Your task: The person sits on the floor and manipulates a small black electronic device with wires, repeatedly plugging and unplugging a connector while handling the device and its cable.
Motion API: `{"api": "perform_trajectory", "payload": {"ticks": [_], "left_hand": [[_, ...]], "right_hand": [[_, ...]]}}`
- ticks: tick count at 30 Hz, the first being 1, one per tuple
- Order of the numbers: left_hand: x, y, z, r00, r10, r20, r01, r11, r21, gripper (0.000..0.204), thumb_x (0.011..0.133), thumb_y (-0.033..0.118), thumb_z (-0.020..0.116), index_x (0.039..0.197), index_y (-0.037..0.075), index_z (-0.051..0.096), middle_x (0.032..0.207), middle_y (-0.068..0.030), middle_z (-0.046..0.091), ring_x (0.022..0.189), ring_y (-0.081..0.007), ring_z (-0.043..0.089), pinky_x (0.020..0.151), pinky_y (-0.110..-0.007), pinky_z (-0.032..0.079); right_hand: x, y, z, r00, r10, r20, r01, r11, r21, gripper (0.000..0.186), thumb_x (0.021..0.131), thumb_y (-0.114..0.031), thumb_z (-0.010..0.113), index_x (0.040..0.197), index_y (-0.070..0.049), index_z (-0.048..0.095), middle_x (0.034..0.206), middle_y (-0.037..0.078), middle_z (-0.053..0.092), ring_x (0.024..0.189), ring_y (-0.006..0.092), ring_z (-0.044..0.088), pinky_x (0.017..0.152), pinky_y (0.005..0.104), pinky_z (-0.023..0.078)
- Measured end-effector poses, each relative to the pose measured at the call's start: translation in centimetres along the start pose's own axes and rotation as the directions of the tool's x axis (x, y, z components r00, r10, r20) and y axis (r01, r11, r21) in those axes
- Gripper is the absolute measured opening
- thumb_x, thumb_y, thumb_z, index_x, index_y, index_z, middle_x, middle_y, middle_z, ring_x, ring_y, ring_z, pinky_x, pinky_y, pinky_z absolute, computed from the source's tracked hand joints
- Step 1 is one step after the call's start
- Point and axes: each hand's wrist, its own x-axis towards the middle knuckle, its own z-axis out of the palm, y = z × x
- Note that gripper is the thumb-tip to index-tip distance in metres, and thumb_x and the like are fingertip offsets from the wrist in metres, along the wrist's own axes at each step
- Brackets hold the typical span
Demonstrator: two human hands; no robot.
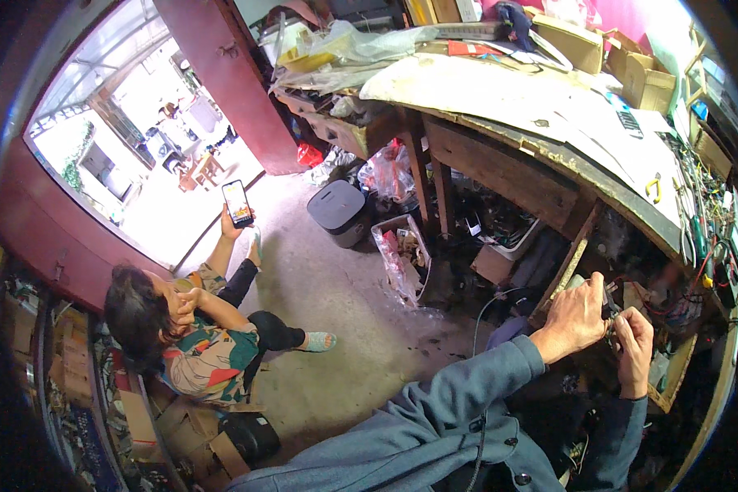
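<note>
- We see a bright doorway (127,135) at 10 o'clock, red door panel (230,82) just clockwise of it.
- Second person (213,361) sits at 8 o'clock, patterned top, one hand up by the chin.
- That person's raised other hand holds a phone (239,203), screen lit, between 9 and 10.
- Dark grey lidded bin (337,211) on the floor, just off centre toward 11.
- Open carton (403,261) of scraps and plastic, just off centre toward 4.
- Bench (459,86) runs from 12 round to 3, pale sheet on top, cartons and bags along its back.
- Open drawer (571,261) under the bench edge at 3; we have both hands over it.
- Our left hand (578,316), between 3 and 4: fingers curled shut, gripping a small dark part (608,307). Exact kind: can't tell, mostly covered.
- The part sits between our hands, above the drawer.
- Our right hand (634,340), just beyond: thumb and fingers nearly together, pinching the part's near end.
- Yellow-handled item (653,189) on the bench, between 2 and 3.
- Tangled tools and wires (705,238) at 3, far right.
</note>
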Motion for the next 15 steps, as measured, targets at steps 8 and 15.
{"api": "perform_trajectory", "payload": {"ticks": [8,15], "left_hand": [[-0.02,-0.14,0.17,1.0,0.022,-0.02,-0.022,1.0,-0.003,0.048,0.076,0.015,0.078,0.107,0.0,0.044,0.085,-0.0256,0.067,0.08,-0.0464,0.068,0.068,-0.055,0.054],[-0.01,-0.06,0.09,1.0,0.023,-0.007,-0.023,1.0,-0.01,0.049,0.077,0.015,0.077,0.108,0.0,0.043,0.086,-0.0261,0.067,0.08,-0.0465,0.068,0.068,-0.055,0.053]], "right_hand": [[0.16,0.68,-0.24,1.0,-0.022,-0.01,0.022,0.999,-0.033,0.023,0.101,-0.02,0.061,0.083,-0.008,0.054,0.072,-0.008,0.048,0.064,0.0019,0.04,0.055,0.0211,0.029],[0.08,0.45,-0.05,0.999,-0.045,0.0,0.045,0.999,-0.004,0.023,0.102,-0.02,0.06,0.084,-0.008,0.055,0.072,-0.008,0.049,0.062,0.0011,0.04,0.054,0.0207,0.029]]}}
